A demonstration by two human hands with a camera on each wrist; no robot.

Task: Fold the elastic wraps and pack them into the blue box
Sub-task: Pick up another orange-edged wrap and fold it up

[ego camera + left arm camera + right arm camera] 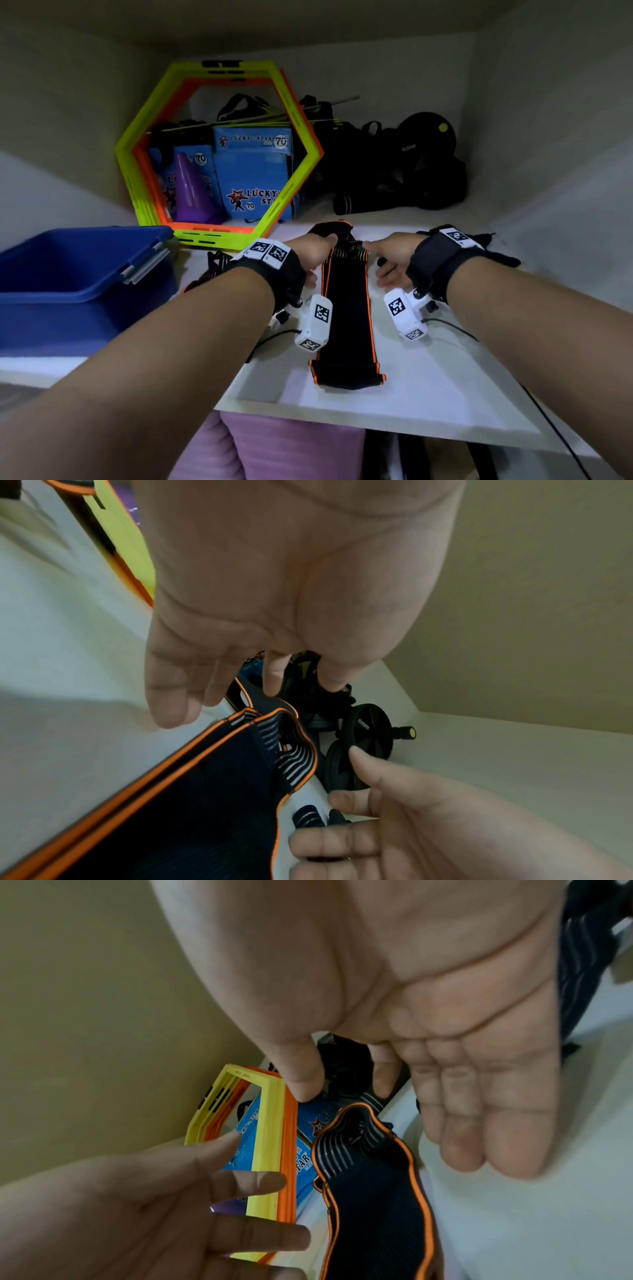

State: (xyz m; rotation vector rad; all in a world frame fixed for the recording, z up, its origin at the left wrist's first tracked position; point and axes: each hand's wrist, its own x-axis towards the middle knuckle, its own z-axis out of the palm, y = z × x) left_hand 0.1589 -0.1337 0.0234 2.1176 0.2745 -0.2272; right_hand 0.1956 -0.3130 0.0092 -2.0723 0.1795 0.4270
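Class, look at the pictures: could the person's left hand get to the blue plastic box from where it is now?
Probably yes. The left hand holds nothing, and the blue plastic box sits open on its side of the shelf, with nothing visible between them.

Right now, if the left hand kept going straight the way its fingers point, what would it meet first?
Probably the wrap's raised far end, just ahead of the left hand; beyond it, black gear. Depth is uncertain.

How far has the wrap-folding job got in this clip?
Early. Nothing looks packed: no wrap shows in the visible part of the blue box. In hand: one black wrap with orange edging lies stretched on the shelf, left hand and right hand open at its far end, gripping nothing. Left: folding it, boxing it, then another wrap beneath the left wrist.
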